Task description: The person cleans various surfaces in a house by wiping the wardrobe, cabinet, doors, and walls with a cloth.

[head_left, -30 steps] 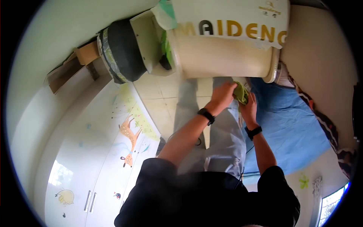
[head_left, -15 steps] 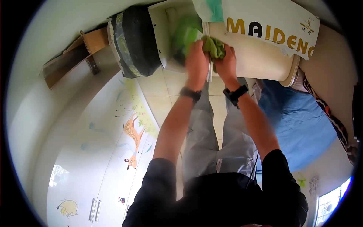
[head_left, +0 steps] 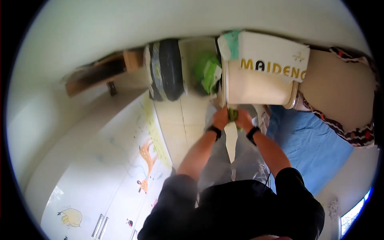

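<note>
The left hand point(head_left: 220, 118) and the right hand point(head_left: 243, 119) are gripping the green cloth point(head_left: 233, 115) between them, fingers bending closely around it; single fingertips are too blurred to tell. The cloth is appearing above the gap between the legs point(head_left: 218, 160), near the front edge of the cabinet point(head_left: 256, 94). The step in hand seems to be working the bunched cloth; a next move is probably calling for firm hold from both sides. The cabinet is limiting room ahead, the bed point(head_left: 308, 144) is bordering the right, and floor point(head_left: 172, 120) is showing toward the wardrobe point(head_left: 100, 168).
</note>
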Demonstrator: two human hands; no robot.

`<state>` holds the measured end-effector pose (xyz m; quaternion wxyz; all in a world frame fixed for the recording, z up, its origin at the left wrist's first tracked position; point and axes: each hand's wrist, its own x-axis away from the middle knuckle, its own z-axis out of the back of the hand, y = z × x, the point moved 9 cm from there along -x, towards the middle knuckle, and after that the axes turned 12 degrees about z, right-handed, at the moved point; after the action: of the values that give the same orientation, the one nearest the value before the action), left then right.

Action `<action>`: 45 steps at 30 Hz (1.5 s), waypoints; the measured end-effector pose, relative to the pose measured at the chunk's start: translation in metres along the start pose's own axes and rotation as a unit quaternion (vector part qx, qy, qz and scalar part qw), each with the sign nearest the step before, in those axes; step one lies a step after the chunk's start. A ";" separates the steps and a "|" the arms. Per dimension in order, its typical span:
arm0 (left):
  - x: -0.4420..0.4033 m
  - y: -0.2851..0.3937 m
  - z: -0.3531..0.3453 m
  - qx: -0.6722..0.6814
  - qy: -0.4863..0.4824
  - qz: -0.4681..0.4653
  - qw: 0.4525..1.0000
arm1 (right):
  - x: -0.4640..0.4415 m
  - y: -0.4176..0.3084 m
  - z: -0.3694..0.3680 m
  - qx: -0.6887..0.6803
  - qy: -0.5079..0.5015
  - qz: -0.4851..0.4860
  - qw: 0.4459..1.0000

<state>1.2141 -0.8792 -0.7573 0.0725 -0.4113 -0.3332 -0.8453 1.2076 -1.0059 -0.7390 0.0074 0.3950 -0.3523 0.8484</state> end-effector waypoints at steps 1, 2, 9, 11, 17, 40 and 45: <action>0.003 -0.010 -0.015 -0.024 -0.015 -0.008 1.000 | 0.017 -0.003 0.002 -0.006 0.023 0.016 1.000; 0.007 0.000 -0.008 -0.020 -0.031 0.019 0.999 | 0.030 -0.011 0.012 -0.011 0.043 0.034 0.998; 0.086 0.254 0.209 0.091 0.154 -0.163 0.970 | 0.100 -0.148 0.257 -0.074 0.253 0.176 0.949; 0.119 0.331 0.276 0.121 0.233 -0.251 0.932 | 0.132 -0.215 0.352 -0.059 0.346 0.235 0.906; 0.258 0.491 0.438 0.219 0.379 -0.442 0.783 | 0.252 -0.402 0.517 -0.018 0.545 0.393 0.740; 0.343 0.607 0.461 0.127 0.538 -0.574 0.604 | 0.316 -0.419 0.611 0.012 0.668 0.494 0.556; 0.302 0.525 0.479 0.058 0.574 -0.440 0.688 | 0.255 -0.444 0.561 -0.016 0.581 0.530 0.618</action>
<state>1.5356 -0.9378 -0.0582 -0.1073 0.3537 -0.4173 -0.8302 1.5341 -1.0784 -0.0569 -0.2346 -0.4355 -0.4361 0.7518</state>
